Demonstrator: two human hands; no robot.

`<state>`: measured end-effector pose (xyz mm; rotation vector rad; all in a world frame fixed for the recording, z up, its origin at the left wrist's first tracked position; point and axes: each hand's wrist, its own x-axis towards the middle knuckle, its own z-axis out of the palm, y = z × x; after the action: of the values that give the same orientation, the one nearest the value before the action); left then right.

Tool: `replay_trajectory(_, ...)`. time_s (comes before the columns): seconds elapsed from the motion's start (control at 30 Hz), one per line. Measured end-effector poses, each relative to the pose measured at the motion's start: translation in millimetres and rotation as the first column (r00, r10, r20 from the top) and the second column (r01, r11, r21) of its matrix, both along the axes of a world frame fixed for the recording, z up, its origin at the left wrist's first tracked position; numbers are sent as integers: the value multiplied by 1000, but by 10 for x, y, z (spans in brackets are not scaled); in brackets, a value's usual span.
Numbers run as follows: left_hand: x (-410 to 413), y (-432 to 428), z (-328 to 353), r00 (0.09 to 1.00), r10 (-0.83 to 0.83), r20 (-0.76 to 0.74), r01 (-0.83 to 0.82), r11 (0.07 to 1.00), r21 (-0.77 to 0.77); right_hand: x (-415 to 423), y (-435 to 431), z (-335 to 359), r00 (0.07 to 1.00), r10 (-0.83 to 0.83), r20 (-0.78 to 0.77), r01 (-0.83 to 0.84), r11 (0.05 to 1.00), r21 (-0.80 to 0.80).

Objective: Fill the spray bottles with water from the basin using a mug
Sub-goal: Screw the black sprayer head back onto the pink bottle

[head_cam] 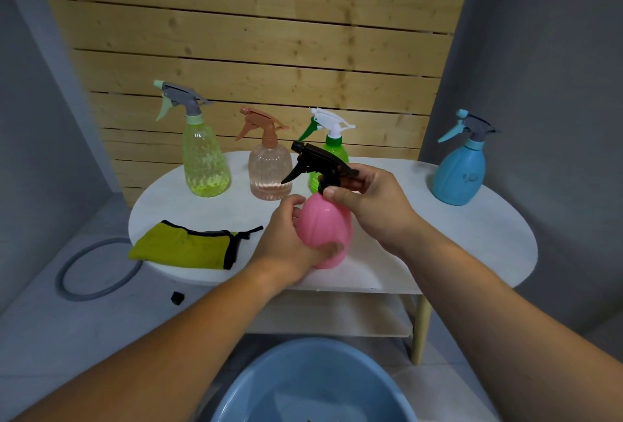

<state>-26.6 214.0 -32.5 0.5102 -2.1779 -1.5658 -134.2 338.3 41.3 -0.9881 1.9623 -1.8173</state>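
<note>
A pink spray bottle [323, 222] with a black trigger head [315, 160] stands at the front of the white oval table [472, 246]. My left hand [290, 246] wraps around its pink body. My right hand [371, 199] grips the black head at the neck. Behind it stand a yellow-green bottle [204, 158], a peach ribbed bottle [269, 169] and a green bottle with a white head [328, 148], partly hidden. A blue bottle [460, 175] stands at the table's right. The blue basin [269, 384] sits on the floor below me. No mug is in view.
A yellow-green cloth with black trim [188, 246] lies on the table's left front. A grey ring [87, 270] and a small black cap [177, 297] lie on the floor at the left. A wooden slat wall stands behind the table.
</note>
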Motion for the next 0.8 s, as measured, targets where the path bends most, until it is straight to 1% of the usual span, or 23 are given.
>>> replay_trajectory(0.1,-13,8,6,1000,-30,-9,30,1000,-4,-17,-3,-16,1000,-15,-25,15,1000,2)
replay_trajectory(0.23,15,50,30,1000,5,-19,-6,998,-58,-9,-15,-33,994,-50,-98,51,999,10)
replay_trajectory(0.4,8,87,48,999,38,-24,-39,998,-47,33,-38,-63,997,-62,-42,60,997,-51)
replay_trajectory(0.5,35,29,63,999,-40,11,41,999,-16,40,-1,-106,999,-18,-37,16,998,-56)
replay_trajectory(0.57,67,-36,65,990,-131,58,131,991,8,30,45,-165,999,3,-46,-4,1000,-15)
replay_trajectory(0.63,80,-81,68,978,-195,72,195,981,6,6,121,-219,1000,19,-15,-18,999,46)
replay_trajectory(0.73,91,-107,66,977,-203,63,205,979,-12,-23,220,-325,996,51,68,-62,984,166)
replay_trajectory(0.8,98,-110,50,982,-182,44,183,983,-15,-7,274,-367,984,85,158,-118,971,207)
